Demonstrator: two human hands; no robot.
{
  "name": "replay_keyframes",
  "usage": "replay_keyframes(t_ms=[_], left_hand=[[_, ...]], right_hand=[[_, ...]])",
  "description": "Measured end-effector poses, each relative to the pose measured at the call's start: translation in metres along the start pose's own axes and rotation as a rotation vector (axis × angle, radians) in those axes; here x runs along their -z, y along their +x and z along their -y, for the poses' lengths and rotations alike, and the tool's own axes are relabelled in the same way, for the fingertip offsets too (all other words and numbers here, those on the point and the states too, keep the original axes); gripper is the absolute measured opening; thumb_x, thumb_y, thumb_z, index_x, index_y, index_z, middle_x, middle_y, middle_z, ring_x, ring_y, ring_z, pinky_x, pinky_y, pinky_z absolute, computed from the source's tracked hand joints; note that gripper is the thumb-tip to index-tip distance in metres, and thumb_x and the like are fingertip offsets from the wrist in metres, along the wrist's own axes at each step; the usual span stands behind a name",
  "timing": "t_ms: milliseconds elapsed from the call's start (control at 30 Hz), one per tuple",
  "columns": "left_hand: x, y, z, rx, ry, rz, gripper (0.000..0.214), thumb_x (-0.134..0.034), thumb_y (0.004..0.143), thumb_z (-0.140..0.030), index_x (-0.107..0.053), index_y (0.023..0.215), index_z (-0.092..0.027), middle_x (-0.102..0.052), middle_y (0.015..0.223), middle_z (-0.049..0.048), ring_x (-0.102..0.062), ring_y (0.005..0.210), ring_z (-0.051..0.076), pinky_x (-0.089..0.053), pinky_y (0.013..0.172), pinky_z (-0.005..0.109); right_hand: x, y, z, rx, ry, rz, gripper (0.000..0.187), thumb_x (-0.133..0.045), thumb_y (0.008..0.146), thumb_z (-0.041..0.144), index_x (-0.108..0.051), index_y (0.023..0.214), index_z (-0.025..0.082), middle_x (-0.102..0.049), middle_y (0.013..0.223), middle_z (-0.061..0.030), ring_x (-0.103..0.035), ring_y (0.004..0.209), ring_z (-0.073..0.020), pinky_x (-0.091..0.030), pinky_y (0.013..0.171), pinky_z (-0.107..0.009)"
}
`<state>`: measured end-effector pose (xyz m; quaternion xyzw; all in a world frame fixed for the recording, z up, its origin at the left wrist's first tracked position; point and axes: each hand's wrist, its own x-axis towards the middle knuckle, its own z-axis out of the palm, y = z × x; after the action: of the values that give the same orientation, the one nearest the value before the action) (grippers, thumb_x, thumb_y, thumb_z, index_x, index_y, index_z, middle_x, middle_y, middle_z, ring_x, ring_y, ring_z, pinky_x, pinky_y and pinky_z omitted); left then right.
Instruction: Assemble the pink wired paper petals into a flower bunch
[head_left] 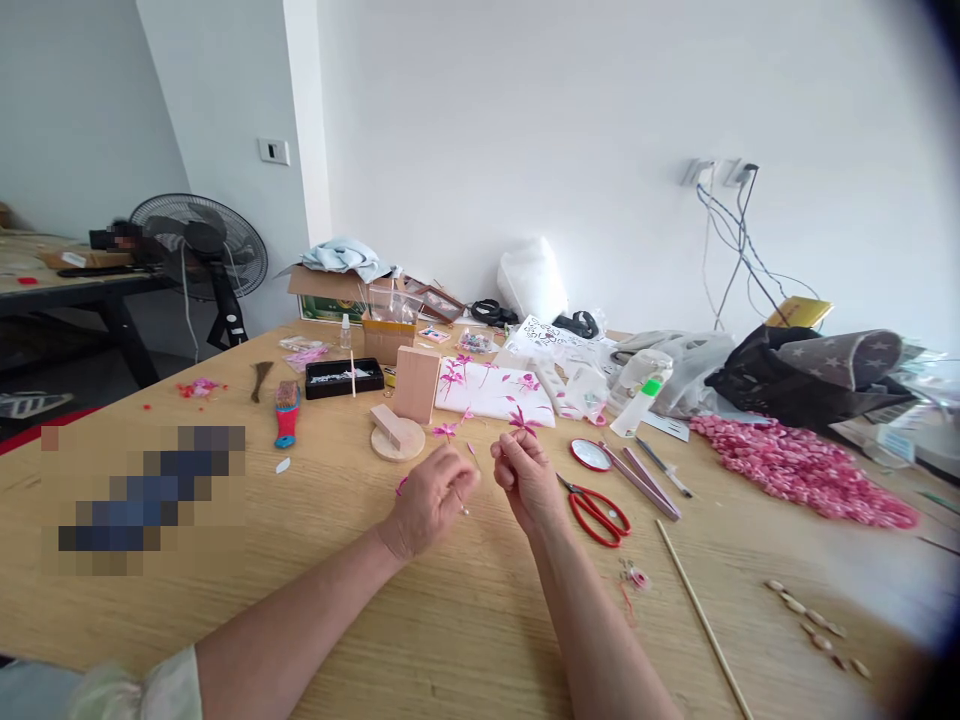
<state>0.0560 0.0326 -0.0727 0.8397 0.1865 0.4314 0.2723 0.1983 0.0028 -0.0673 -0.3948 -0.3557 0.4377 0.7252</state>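
My right hand [529, 482] is closed in a pinch, with a magenta craft flower [523, 421] standing above its fingertips. To its left, my left hand [431, 498] is curled, fingers together. A small pale tip shows below those fingers, but what they grip is too small to name. A bit of magenta petal [402, 486] peeks out behind the left hand. Beyond the hands, a white pad [487, 398] carries several similar magenta flowers. Another flower [445, 431] lies beside a round wooden disc [397, 445].
Red-handled scissors [600, 515], a round mirror [591, 455] and pink tweezers [649, 482] lie right of my hands. A wooden stick [703, 615] runs toward the front edge. Left stand a black tray [343, 386] and a red brush [286, 412]. Pink strands [806, 475] are heaped far right.
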Motion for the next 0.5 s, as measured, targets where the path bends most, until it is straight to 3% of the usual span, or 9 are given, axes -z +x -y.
replay_keyframes(t_ms=[67, 133, 267, 500], left_hand=[[0.004, 0.004, 0.003, 0.166, -0.14, -0.107, 0.026, -0.037, 0.086, -0.03, -0.056, 0.075, -0.015, -0.049, 0.07, 0.0025, -0.046, 0.069, 0.014, -0.038, 0.065, 0.025], [0.005, 0.008, 0.007, 0.292, -0.277, -0.14, 0.028, -0.039, 0.084, -0.034, -0.058, 0.077, -0.015, -0.05, 0.07, 0.0023, -0.046, 0.067, 0.013, -0.038, 0.061, 0.024], [0.004, 0.011, 0.007, 0.372, -0.457, -0.127, 0.026, -0.048, 0.079, -0.036, -0.062, 0.073, -0.015, -0.052, 0.07, 0.0018, -0.045, 0.065, 0.013, -0.037, 0.058, 0.022], [-0.001, 0.011, 0.003, 0.651, -0.858, -0.248, 0.017, -0.066, 0.064, -0.03, -0.058, 0.07, -0.016, -0.05, 0.058, -0.0036, -0.044, 0.054, 0.008, -0.033, 0.052, 0.019]], right_hand=[[-0.003, -0.002, -0.001, -0.006, -0.069, 0.063, 0.027, -0.062, 0.068, 0.034, -0.04, 0.063, 0.019, -0.053, 0.055, 0.0057, -0.028, 0.033, -0.0009, -0.014, 0.035, -0.018], [-0.007, -0.003, -0.004, -0.018, -0.169, 0.122, 0.025, -0.061, 0.069, 0.036, -0.042, 0.065, 0.02, -0.052, 0.054, 0.0059, -0.029, 0.034, -0.0022, -0.015, 0.035, -0.019], [-0.014, -0.005, -0.013, -0.008, -0.404, 0.151, 0.025, -0.06, 0.066, 0.039, -0.044, 0.063, 0.02, -0.048, 0.048, 0.0062, -0.029, 0.034, -0.0044, -0.018, 0.034, -0.02], [-0.015, -0.006, -0.026, 0.156, -0.679, 0.184, 0.017, -0.057, 0.07, 0.028, -0.049, 0.058, 0.019, -0.04, 0.047, 0.0065, -0.032, 0.041, -0.0063, -0.025, 0.041, -0.021]])
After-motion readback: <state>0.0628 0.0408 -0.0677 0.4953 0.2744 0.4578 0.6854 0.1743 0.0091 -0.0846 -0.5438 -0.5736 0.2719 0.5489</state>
